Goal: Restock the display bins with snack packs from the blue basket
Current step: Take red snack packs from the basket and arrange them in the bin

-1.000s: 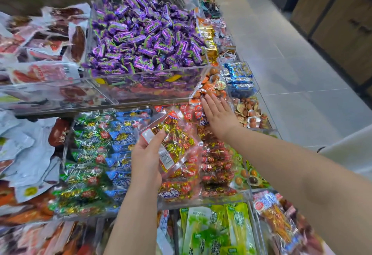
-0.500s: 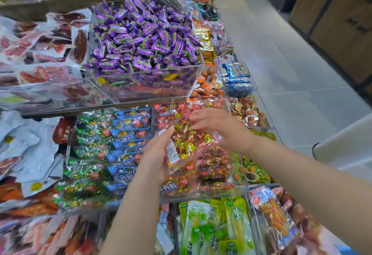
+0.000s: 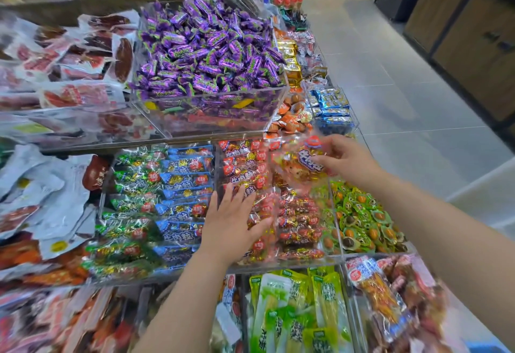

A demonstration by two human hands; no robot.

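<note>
Since half a second before, the left hand [image 3: 234, 221] had let go of the pack [image 3: 295, 166] and come down onto the rows of red packs in the bin [image 3: 292, 265]. The right hand [image 3: 348, 157] had carried the pack alone toward the back right corner of that bin.

The left hand lay flat with straight fingers on the front left rows, grasping nothing; it seemed to press them down. The right hand pinched the pack by its right edge between thumb and fingertips. The pack hung to the left of this grip, above the back right part of the bin. Its long axis ran roughly across the shelf, left to right, and its face was turned up toward the camera.

The rows under the pack also ran across, so I judged that little turning was needed, only a lowering. The right hand was clearly nearer to this spot. The left was well apart from the pack, toward the front. The green packs [image 3: 362, 219] lay just beside on the right, so a drift that way could drop the pack into the wrong bin.
</note>
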